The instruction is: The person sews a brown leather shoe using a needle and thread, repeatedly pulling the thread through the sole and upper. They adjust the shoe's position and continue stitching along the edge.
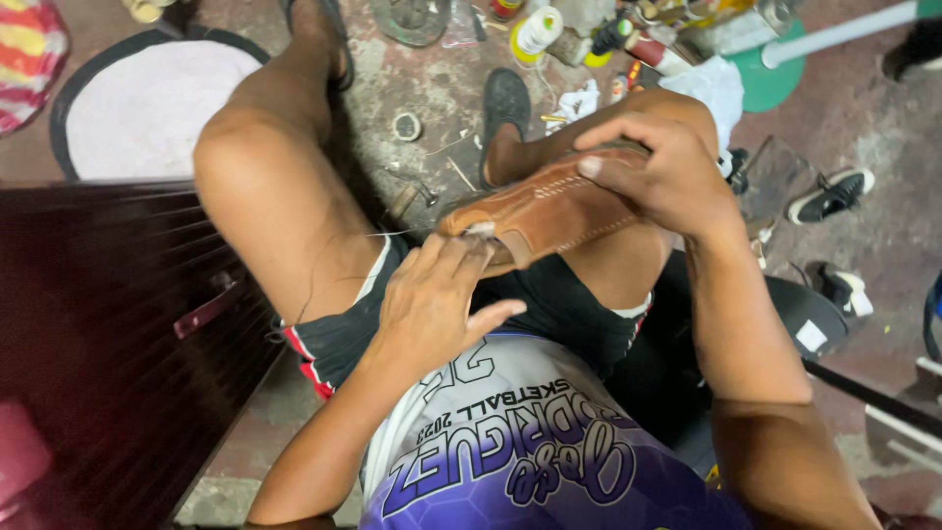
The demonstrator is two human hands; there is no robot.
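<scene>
The brown leather shoe (549,211) lies across the person's lap, its long axis running from lower left up to the right. The leather is smooth, with a line of stitches along the edge. The left hand (437,294) is at the near, left end, fingers pinched narrow at the sole edge, where a thin thread (392,234) goes out to the left. The right hand (667,172) wraps closed over the far, right end. Far beyond stand glue bottles (538,31) on the rough concrete floor (863,108), and a black sneaker (832,194) lies at the right.
</scene>
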